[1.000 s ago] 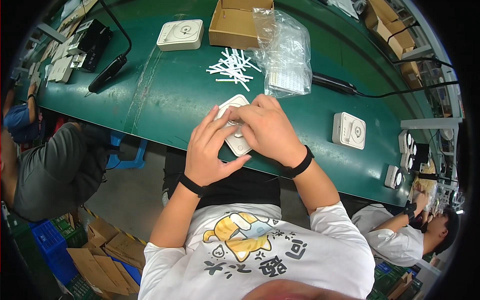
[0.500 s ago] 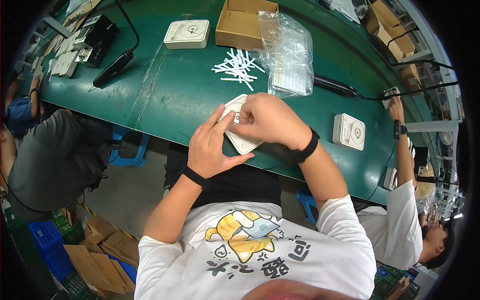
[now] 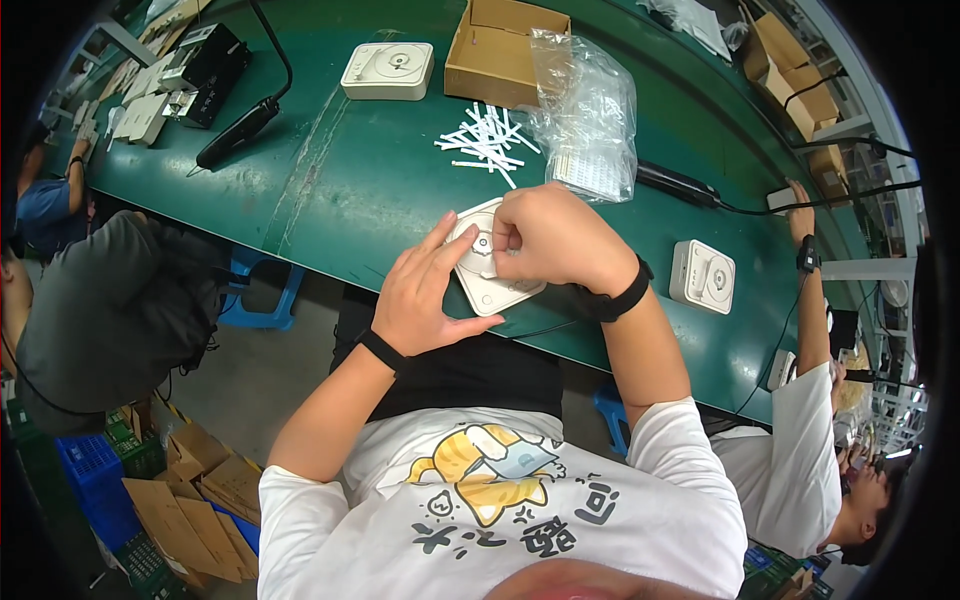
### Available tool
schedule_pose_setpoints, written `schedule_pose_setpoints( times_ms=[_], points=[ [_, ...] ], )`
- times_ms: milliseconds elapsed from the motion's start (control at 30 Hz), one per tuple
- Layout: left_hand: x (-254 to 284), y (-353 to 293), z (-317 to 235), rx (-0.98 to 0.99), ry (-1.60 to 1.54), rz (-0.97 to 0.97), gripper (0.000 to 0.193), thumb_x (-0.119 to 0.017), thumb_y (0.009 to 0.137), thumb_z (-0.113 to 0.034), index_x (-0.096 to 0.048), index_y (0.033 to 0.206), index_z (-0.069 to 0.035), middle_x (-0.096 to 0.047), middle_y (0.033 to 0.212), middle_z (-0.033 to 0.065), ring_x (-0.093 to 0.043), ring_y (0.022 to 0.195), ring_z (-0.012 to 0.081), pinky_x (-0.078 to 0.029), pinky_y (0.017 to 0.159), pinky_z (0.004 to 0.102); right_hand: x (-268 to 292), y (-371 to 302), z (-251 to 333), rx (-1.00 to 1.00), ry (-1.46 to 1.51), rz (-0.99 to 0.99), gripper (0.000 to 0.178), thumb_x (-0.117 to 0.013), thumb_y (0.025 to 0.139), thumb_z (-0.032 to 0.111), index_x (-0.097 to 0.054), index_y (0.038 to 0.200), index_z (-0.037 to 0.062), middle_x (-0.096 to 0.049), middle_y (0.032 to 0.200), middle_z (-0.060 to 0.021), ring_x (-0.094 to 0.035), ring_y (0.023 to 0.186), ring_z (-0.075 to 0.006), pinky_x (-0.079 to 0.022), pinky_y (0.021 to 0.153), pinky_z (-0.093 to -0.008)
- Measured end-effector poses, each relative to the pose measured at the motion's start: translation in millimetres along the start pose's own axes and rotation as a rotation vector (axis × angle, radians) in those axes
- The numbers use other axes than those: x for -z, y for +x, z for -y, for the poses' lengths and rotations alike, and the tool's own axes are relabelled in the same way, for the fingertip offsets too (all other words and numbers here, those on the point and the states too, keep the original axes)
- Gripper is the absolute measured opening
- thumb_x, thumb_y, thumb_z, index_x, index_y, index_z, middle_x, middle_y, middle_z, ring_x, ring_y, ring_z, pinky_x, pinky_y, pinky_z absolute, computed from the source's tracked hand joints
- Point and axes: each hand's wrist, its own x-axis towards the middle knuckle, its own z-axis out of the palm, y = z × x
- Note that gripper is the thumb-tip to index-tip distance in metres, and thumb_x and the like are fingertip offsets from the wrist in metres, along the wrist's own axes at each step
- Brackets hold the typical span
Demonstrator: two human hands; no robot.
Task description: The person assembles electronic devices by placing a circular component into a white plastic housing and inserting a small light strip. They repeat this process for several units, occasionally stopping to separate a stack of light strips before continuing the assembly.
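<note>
A white square device with rounded corners (image 3: 488, 299) lies tilted at the table's near edge, a round metal-like centre showing on its top. My left hand (image 3: 423, 290) rests on its left side, fingers spread and stretched over the top, the thumb apart by the near corner. Over the device's right half, my right hand (image 3: 560, 240) is closed in a pinch, fingertips pressed down beside the round centre. Whatever sits between those fingertips is hidden. Just beyond the hands lies a loose pile of short white strips (image 3: 487, 140).
Similar white devices stand at the far side (image 3: 388, 72) and to the right (image 3: 703, 277). An open cardboard box (image 3: 490, 55), a clear plastic bag (image 3: 595, 130) and black corded hand tools at left (image 3: 240, 130) and right (image 3: 678, 184) lie on the green table. Other people sit at both sides.
My right hand has shifted slightly right across the device, so more of the round centre shows. The left hand stays on the device. The whole view has moved a little.
</note>
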Motion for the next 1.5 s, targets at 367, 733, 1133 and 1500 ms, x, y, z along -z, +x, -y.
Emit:
schedule_pose_setpoints(
  times_ms=[367, 733, 1133, 1500],
  points=[
    [8, 12, 4, -0.03, 0.047, 0.071, 0.074, -0.104, 0.08, -0.051, -0.082, 0.137, -0.009, -0.077, 0.152, 0.0121, -0.066, 0.155, 0.0394, -0.062, 0.107, 0.0485, -2, 2, -10, 0.128, 0.01, -0.089, 0.017, -0.084, 0.082, 0.017, -0.076, 0.091, 0.0054, -0.079, 0.126, -0.0139, -0.074, 0.115, -0.0373, -0.061, 0.098, -0.0442],
    [0, 10, 7, -0.079, 0.118, 0.082, 0.072, -0.096, 0.08, -0.062, -0.083, 0.132, -0.013, -0.075, 0.149, 0.0094, -0.066, 0.148, 0.0407, -0.061, 0.107, 0.0545, -4, 8, -43, 0.163, 0.389, 0.042, 0.014, -0.089, 0.084, 0.013, -0.08, 0.093, 0.0071, -0.076, 0.138, -0.0133, -0.073, 0.119, -0.0287, -0.059, 0.1, -0.0391],
    [5, 19, 0, -0.117, 0.212, 0.151, 0.073, -0.095, 0.085, -0.055, -0.079, 0.142, -0.013, -0.074, 0.151, 0.0124, -0.063, 0.152, 0.0409, -0.058, 0.115, 0.0537, -2, 18, -60, 0.114, 0.538, 0.131, 0.013, -0.089, 0.087, 0.015, -0.082, 0.096, 0.0073, -0.076, 0.14, -0.0092, -0.067, 0.105, -0.0162, -0.054, 0.09, -0.0308],
    [53, 19, -1, 0.162, -0.161, 0.183, 0.057, -0.094, 0.088, -0.022, -0.076, 0.141, -0.008, -0.077, 0.153, 0.0165, -0.061, 0.16, 0.041, -0.056, 0.122, 0.0534, -19, 18, -29, 0.086, 0.318, -0.007, 0.029, -0.092, 0.089, 0.024, -0.069, 0.09, 0.0075, -0.07, 0.106, -0.0055, -0.065, 0.092, -0.0172, -0.05, 0.079, -0.0334]
  ],
)
